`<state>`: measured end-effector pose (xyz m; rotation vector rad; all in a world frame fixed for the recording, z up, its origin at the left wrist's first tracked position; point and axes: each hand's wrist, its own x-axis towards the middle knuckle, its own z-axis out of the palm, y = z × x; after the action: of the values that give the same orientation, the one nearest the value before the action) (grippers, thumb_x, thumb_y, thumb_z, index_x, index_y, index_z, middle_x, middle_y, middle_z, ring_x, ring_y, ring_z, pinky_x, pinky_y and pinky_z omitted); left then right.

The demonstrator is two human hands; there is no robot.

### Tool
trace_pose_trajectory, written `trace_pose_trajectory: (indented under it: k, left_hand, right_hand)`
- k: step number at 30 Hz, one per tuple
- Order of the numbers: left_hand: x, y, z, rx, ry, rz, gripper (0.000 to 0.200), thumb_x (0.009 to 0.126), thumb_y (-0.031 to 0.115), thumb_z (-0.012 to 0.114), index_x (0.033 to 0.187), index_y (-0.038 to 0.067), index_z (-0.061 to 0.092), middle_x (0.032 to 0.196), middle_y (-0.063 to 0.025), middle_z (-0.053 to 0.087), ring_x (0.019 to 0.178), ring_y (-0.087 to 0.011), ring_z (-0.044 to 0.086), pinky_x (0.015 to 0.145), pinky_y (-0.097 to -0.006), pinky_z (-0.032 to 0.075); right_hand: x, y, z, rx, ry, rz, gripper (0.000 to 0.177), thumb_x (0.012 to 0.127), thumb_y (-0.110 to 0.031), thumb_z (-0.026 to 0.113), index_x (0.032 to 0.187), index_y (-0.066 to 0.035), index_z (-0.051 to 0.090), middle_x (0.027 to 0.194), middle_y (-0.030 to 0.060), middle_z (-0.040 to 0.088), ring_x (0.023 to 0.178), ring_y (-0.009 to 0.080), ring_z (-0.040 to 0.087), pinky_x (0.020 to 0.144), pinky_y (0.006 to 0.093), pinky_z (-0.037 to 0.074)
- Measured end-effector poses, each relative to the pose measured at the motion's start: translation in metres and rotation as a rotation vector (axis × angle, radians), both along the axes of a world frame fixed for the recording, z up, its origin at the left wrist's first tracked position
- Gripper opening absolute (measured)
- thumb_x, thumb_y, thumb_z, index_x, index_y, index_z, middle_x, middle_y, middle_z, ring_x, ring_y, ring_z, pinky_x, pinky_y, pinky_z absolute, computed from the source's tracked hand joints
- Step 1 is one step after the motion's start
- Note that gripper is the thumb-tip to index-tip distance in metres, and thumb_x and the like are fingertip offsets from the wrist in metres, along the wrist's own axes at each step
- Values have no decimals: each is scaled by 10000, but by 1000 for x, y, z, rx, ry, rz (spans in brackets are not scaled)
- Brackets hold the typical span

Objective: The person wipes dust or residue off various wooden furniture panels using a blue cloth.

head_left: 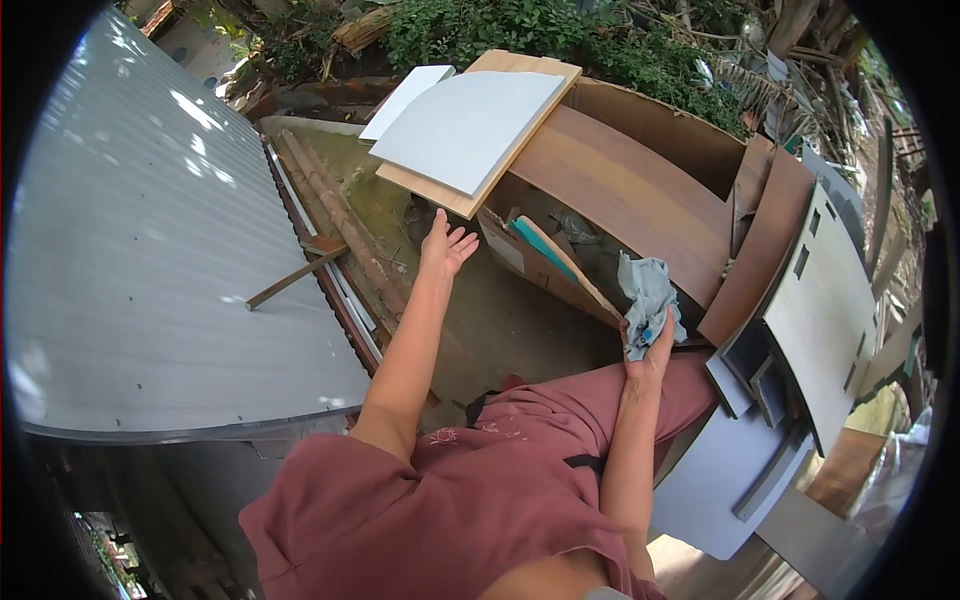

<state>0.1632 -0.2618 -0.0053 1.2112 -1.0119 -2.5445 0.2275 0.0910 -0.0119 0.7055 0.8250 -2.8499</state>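
My left hand (449, 247) is stretched out, palm up with its fingers apart, just below the near corner of a light wooden board (428, 190). It holds nothing. On that board lies a white panel (470, 125) with one curved edge. My right hand (650, 348) has its fingers around a crumpled grey-blue cloth (648, 290), with a small bright blue spot showing by the fingers. The cloth is beside the end of a thin board with a teal face (545, 247), which leans at an open cardboard box (530, 265).
A corrugated metal sheet (150, 250) fills the left side. A brown curved panel (620, 190) spans the box. Pale panels (820, 300) lean at the right, above a light blue board (720, 480). Wooden poles (340, 210) lie beside the metal sheet. Plants (500, 30) grow behind.
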Motion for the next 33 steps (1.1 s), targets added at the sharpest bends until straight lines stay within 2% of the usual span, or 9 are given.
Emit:
trace_pose_trajectory:
  k: [2, 4, 5, 6, 8, 10, 12, 29, 33]
  left_hand:
    - [-9, 10, 14, -166, -76, -13, 884, 813, 458, 631, 1399, -10, 164, 1394, -277, 224, 1255, -455, 314, 976, -528, 363]
    - [-18, 18, 16, -1284, -101, -51, 873, 819, 446, 620, 1405, 7, 146, 1403, -289, 181, 1292, -478, 210, 1009, -589, 267]
    - [-24, 18, 12, -1439, 45, -10, 937, 770, 444, 671, 1412, 21, 135, 1432, -298, 110, 1330, -471, 104, 1033, -619, 167]
    - [-30, 19, 11, -1431, 42, -12, 937, 770, 444, 671, 1412, 21, 135, 1432, -298, 110, 1330, -471, 104, 1033, -619, 167]
    - [-39, 23, 20, -1828, -177, -309, 978, 745, 439, 699, 1416, 22, 124, 1452, -294, 55, 1352, -442, 69, 1045, -610, 149]
    - [-49, 17, 4, -1887, -179, -404, 989, 726, 418, 720, 1415, 17, 134, 1462, -273, 73, 1364, -419, 53, 1050, -610, 136]
    - [-56, 5, -15, -2081, -146, -593, 956, 714, 432, 715, 1391, -5, 200, 1432, -285, 186, 1333, -447, 164, 1010, -632, 205]
    - [-63, -11, -25, -2229, 23, -477, 719, 817, 288, 631, 1328, -74, 277, 1323, -269, 393, 1251, -425, 348, 1058, -483, 255]
    - [-63, -10, -27, -2224, 24, -467, 710, 820, 274, 625, 1324, -81, 273, 1323, -273, 392, 1248, -425, 354, 1067, -475, 248]
  right_hand:
    - [0, 0, -2, 28, 10, 17, 339, 900, -385, 506, 1126, -134, 525, 991, 9, 629, 802, 168, 628, 596, 340, 525]
    - [2, 1, -1, 42, -18, 14, 343, 893, -391, 517, 1124, -137, 525, 987, 6, 628, 798, 166, 627, 590, 336, 519]
    - [3, 2, -4, 49, -21, 11, 343, 893, -391, 517, 1124, -137, 525, 987, 6, 628, 798, 166, 627, 590, 336, 519]
    - [2, 4, -7, 43, 5, 32, 342, 890, -392, 521, 1123, -141, 525, 984, 3, 628, 796, 165, 626, 590, 336, 517]
    - [2, -1, 4, 40, 34, 57, 341, 888, -393, 525, 1122, -144, 525, 981, 0, 627, 794, 163, 624, 589, 337, 514]
    - [4, -7, 17, 37, -51, -37, 310, 902, -385, 492, 1000, -100, 562, 803, 37, 637, 653, 189, 621, 538, 320, 520]
    - [4, -5, 12, 47, -50, -41, 315, 902, -386, 491, 1001, -96, 562, 800, 41, 637, 649, 188, 621, 536, 319, 520]
    - [2, -3, 7, 44, -72, -36, 325, 902, -384, 491, 1014, -86, 554, 791, 60, 633, 650, 193, 618, 530, 321, 521]
    - [3, 5, -7, 30, 5, 49, 335, 891, -390, 524, 1095, -125, 531, 952, 13, 631, 767, 165, 627, 573, 338, 527]
